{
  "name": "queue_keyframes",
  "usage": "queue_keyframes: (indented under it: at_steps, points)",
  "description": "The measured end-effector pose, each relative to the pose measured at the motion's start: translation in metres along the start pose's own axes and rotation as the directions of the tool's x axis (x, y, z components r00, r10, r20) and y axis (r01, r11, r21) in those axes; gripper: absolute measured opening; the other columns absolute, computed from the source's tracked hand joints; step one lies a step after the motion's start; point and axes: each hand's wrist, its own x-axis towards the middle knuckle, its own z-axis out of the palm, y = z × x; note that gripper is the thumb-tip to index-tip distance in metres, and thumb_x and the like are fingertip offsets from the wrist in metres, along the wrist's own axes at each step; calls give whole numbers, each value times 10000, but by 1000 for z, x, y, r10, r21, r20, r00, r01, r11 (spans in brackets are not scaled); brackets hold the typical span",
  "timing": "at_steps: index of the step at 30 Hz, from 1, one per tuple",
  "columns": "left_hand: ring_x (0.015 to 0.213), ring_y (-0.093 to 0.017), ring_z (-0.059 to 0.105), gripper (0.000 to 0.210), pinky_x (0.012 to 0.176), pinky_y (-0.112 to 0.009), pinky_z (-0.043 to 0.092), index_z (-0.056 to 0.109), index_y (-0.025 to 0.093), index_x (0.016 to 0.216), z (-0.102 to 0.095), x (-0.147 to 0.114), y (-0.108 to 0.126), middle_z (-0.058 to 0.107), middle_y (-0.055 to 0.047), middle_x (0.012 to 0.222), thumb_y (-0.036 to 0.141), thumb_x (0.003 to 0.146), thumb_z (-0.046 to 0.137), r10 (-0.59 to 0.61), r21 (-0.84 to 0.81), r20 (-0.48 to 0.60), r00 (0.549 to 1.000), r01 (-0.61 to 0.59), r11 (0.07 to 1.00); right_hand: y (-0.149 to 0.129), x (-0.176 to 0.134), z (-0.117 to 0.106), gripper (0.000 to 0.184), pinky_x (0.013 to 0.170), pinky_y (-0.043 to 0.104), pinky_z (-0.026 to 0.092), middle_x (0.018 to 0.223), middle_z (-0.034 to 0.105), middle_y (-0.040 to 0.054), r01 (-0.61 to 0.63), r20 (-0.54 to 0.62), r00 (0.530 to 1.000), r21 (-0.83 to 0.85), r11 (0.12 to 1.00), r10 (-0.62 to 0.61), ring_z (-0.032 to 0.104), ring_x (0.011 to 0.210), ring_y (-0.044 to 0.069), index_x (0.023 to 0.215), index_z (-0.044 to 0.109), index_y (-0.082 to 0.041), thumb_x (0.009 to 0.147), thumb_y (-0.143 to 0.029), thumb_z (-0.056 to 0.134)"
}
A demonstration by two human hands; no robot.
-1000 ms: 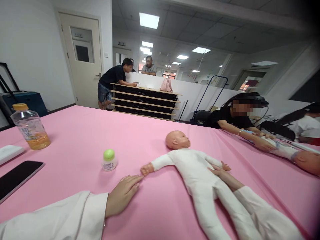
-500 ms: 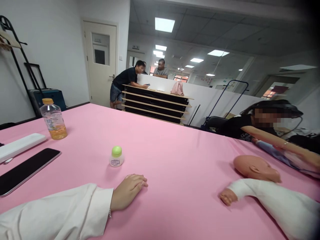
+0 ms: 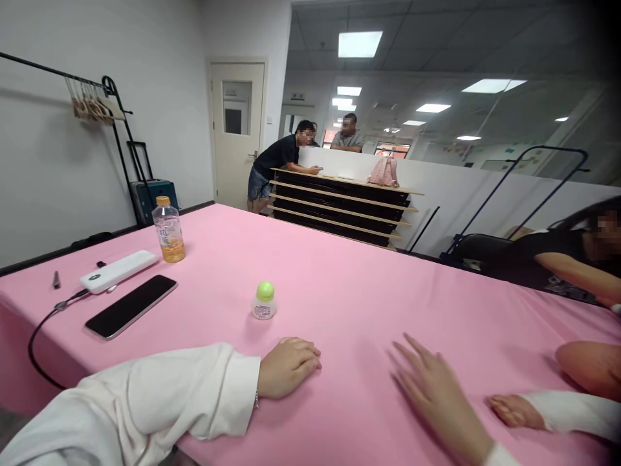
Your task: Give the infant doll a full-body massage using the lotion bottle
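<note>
Doll point(image 3: 577, 404) now lies at the far right edge, off your open right hand point(image 3: 434, 388) that rested on it a second ago, while your loosely curled left hand point(image 3: 288, 366) holds nothing near the bottle point(image 3: 264, 301).

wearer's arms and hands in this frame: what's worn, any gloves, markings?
Both hands are bare, no gloves. The left hand comes out of a long, loose white sleeve with a folded cuff; something thin, perhaps a bracelet, glints at the cuff edge, too small to tell. The right hand shows only a sliver of white cuff at the frame's bottom edge. No rings, markings or cables visible on either.
</note>
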Motion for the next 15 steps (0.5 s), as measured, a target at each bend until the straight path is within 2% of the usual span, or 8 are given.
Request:
queue_keyframes:
  at_steps: [2,5,7,8,10,12,13,15]
  points:
    - [1104,-99,477,324,1007,-299,329,575,264,1029,-2,-2,2,547,34,1144,344,878,299,55,69,24,998,-56,996,-18,0,18,520,1083,498,252,1392,302,12,-10,166,986,17,1000,7,345,1276,195,1302,387,-279,853,-517,279]
    - [966,-105,550,298,905,-281,402,570,269,1044,-23,-21,1,602,16,1034,329,848,354,123,224,32,992,-127,966,-26,-2,29,569,1096,475,246,1407,258,-3,-26,270,963,34,999,15,292,1307,182,1339,334,-260,853,-538,227]
    - [889,-106,566,310,846,-277,425,594,274,1003,-55,-48,-10,623,11,958,318,847,331,78,339,-123,989,-32,940,-21,-3,30,583,1104,459,238,1405,256,-10,-26,266,964,35,999,15,282,1311,176,1340,335,-256,847,-548,224]
    - [908,-111,557,338,858,-285,420,608,267,978,-75,-67,-21,617,1,972,326,858,297,14,377,-313,950,110,920,-17,-4,30,587,1104,455,238,1404,256,-13,-20,267,964,34,999,10,283,1310,174,1341,332,-255,845,-549,222]
    - [1062,-170,490,377,961,-348,367,590,230,1042,-114,-109,-49,557,-41,1113,414,839,331,-149,375,-652,743,487,789,-10,-5,30,595,1104,455,234,1404,252,-20,-8,270,963,24,1000,2,285,1309,174,1341,335,-254,840,-552,218]
    - [1179,-304,373,567,981,-484,301,525,206,1164,-144,-151,-83,444,-101,1251,566,735,438,-316,281,-815,485,808,517,-7,-5,31,604,1105,456,226,1406,245,-23,1,270,963,14,1000,-5,282,1310,175,1340,340,-244,837,-551,208]
    - [1194,-357,334,682,954,-528,295,489,197,1211,-154,-169,-100,398,-131,1284,630,686,456,-421,231,-813,402,887,400,-7,-4,32,608,1106,457,222,1406,244,-23,4,269,963,11,1000,-7,283,1311,175,1339,344,-238,836,-549,205]
    - [1160,-382,357,768,913,-532,315,441,195,1260,-164,-192,-125,397,-156,1268,681,665,424,-565,215,-744,357,928,303,-9,-4,34,616,1106,459,220,1404,249,-20,1,261,965,10,1000,-4,288,1309,177,1336,353,-227,832,-547,203]
